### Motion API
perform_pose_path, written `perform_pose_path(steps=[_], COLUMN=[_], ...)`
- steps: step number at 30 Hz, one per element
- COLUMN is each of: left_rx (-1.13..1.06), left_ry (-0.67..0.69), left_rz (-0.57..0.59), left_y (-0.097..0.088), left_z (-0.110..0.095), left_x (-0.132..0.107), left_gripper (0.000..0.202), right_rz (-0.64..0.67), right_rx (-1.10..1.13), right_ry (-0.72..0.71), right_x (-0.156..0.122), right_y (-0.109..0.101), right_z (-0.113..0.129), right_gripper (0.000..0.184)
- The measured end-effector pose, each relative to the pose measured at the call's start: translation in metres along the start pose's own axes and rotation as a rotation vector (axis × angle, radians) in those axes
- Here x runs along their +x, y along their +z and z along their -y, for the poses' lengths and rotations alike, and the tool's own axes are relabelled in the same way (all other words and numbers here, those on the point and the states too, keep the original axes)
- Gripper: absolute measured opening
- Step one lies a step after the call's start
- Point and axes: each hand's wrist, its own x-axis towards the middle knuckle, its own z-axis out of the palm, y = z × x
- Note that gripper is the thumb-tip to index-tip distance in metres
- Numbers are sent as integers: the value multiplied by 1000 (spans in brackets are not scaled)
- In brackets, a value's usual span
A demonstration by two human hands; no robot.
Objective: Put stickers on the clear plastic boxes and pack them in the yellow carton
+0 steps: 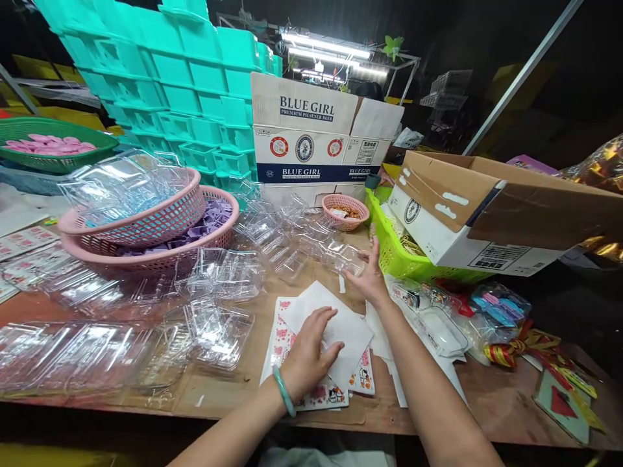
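Note:
My left hand [311, 357], with a green bangle [284, 391] at its wrist, is over a blank white sheet [316, 305]. Its fingers curve slightly and the thumb is apart, with nothing visible between them. Beneath that sheet are printed sheets [281, 327] with pink and cartoon pictures. My right hand [370, 279] is farther forward, thumb and fingers spread, beside a clear plastic box [343, 256]. Whether the thumb touches the box I cannot tell. A bright green basket [389, 233] stands just beyond that hand.
Clear plastic boxes [221, 272] cover much of the left and middle table. Pink baskets [219, 240] hold purple pieces and clear packaging. A small pink basket [344, 224] holds brown items. Turquoise bins [180, 84] are stacked behind. An open carton [438, 214] leans over the green basket.

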Motion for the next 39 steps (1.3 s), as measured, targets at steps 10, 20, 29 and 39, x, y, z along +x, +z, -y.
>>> perform_pose_path(steps=[10,20,29,39], left_rx=[-229,-580,-923,-946], left_ry=[45,-526,-615,-578], left_rz=[125,-17,-176,-213], left_y=[-45,-43,-36,-31], left_z=[-31,-15,1,4], left_x=[34,-22,-35,-40], left_gripper=[90,63,47,53], right_rz=[720,194,79,91], right_rx=[507,372,587,319], right_ry=[89,236,533,427], right_x=[-50,-83,-134,-138], right_y=[-65,-31,-11,-1], right_z=[75,71,107,120], right_gripper=[114,61,25,23])
